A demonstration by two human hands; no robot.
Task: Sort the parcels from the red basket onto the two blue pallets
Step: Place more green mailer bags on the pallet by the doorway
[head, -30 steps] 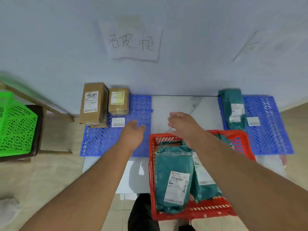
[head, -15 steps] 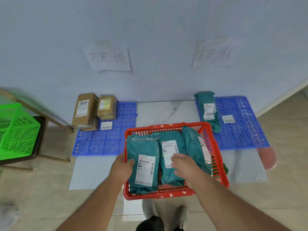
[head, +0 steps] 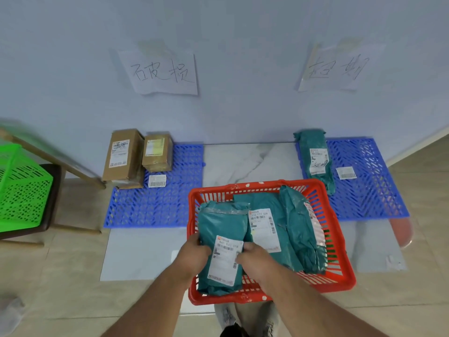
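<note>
Both hands have closed in on the left parcel [head: 222, 249] in the basket [head: 340, 271], lower centre. Left hand [head: 194, 254] grips its left edge, right hand [head: 255, 260] pinches its right edge, probably to lift it for a pallet [head: 155, 205].

Red basket [head: 340, 276] holding three teal parcels [head: 272, 229] — between two blue pallets [head: 155, 205], boxes left, teal parcel right

Red basket [head: 339, 242] holding three teal bags, the left bag [head: 223, 249] gripped by left hand [head: 194, 255] and right hand [head: 255, 260]; left pallet [head: 158, 205] bearing seemingly two boxes [head: 124, 155]; right pallet [head: 364, 188] bearing one teal parcel [head: 315, 159].
</note>
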